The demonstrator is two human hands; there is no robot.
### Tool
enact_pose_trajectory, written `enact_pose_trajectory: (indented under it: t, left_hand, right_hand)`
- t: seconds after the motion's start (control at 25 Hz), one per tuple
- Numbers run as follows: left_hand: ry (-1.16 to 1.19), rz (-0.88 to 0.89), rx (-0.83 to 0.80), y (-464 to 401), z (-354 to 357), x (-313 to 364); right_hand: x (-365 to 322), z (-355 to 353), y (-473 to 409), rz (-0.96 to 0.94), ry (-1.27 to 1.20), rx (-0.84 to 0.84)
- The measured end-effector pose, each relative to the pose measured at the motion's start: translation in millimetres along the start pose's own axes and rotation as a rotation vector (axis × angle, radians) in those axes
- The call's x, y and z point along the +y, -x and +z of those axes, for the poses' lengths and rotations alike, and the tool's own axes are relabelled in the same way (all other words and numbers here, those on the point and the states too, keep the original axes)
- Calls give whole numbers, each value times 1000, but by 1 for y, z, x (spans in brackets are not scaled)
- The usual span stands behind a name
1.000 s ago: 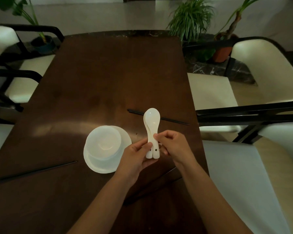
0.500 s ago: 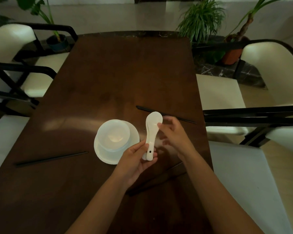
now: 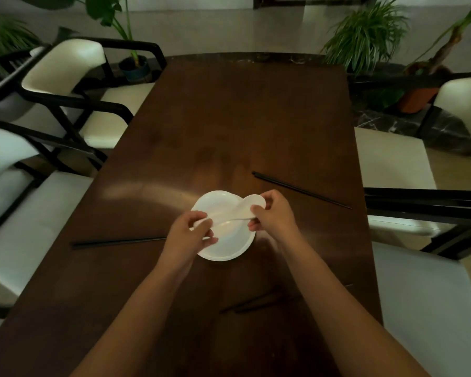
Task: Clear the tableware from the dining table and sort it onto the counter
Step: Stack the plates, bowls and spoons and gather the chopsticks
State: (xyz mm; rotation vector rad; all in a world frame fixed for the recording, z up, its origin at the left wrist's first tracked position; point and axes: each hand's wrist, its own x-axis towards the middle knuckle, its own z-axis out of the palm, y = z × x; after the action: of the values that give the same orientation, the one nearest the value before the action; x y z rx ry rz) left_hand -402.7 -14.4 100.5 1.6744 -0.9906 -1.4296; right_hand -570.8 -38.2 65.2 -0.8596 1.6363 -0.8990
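A white bowl (image 3: 215, 205) sits on a white plate (image 3: 229, 250) on the dark wooden table (image 3: 229, 118). Over the bowl I hold stacked white spoons (image 3: 239, 213), lying sideways and blurred. My left hand (image 3: 191, 235) grips their handle end. My right hand (image 3: 272, 213) pinches them near the bowl end. Black chopsticks lie right (image 3: 301, 189), left (image 3: 120, 242) and near me (image 3: 256, 303) on the table.
Cream chairs with black frames stand on the left (image 3: 65, 77) and on the right (image 3: 462, 104) of the table. Potted plants (image 3: 365, 36) stand beyond the far end of the table.
The spoons have swung from upright to sideways and now hang over the bowl. My right hand has moved from the handles to the bowl end. The view has shifted.
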Motion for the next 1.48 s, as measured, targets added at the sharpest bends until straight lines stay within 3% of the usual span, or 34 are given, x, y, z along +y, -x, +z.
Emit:
enact_pose_trajectory:
  t: [0.12, 0.24, 0.48, 0.72, 1.08, 1.24, 1.48]
  left_hand:
    - [-36, 22, 48, -24, -31, 8]
    - [-89, -29, -18, -53, -55, 10]
    - [-144, -86, -90, -94, -67, 10]
    - [-180, -94, -78, -107, -65, -3]
    - [-182, -125, -138, -108, -75, -3]
    - [-460, 106, -73, -102, -134, -33]
    - [-791, 320, -16, -103, -211, -84]
  right_hand:
    - [-1, 26, -9, 57, 8, -41]
    - [-3, 42, -18, 92, 100, -6]
    - [-5, 66, -22, -2, 585, 110]
    - [2, 79, -23, -48, 847, 138]
    - [10, 82, -12, -172, 872, 215]
    - [17, 88, 11, -231, 769, 373]
    - [28, 130, 40, -377, 703, 408]
